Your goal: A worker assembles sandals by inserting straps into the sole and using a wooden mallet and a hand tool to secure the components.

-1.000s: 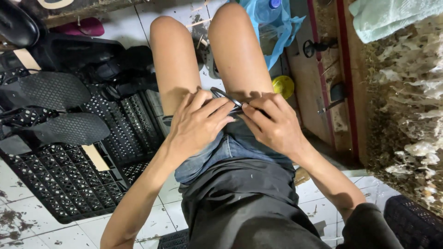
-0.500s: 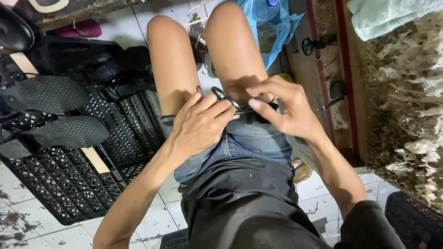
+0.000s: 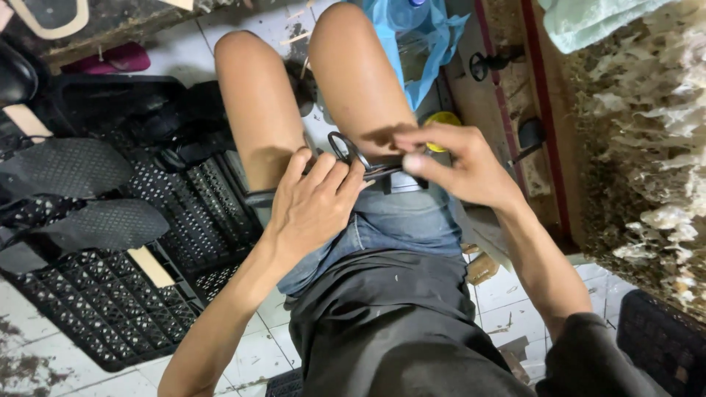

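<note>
Down from the head view: scissors (image 3: pixel 351 156), dark with ring handles, lying across the lap at the hem of the denim shorts (image 3: pixel 397 220), between both hands. Left hand (image 3: pixel 316 202) flat over the left thigh, fingers (image 3: pixel 332 170) curled against the handle rings, apparently gripping them. Right hand (image 3: pixel 460 165) pinching the blade end, thumb and forefinger closed on it. Off to the left, black perforated soles (image 3: pixel 81 195) stacked on a black crate (image 3: pixel 95 309). Beyond the knees, a blue bag (image 3: pixel 412 44) on the tiled floor (image 3: pixel 507 316).

Single head-worn view, looking steeply down — close over lap, tiled floor around
</note>
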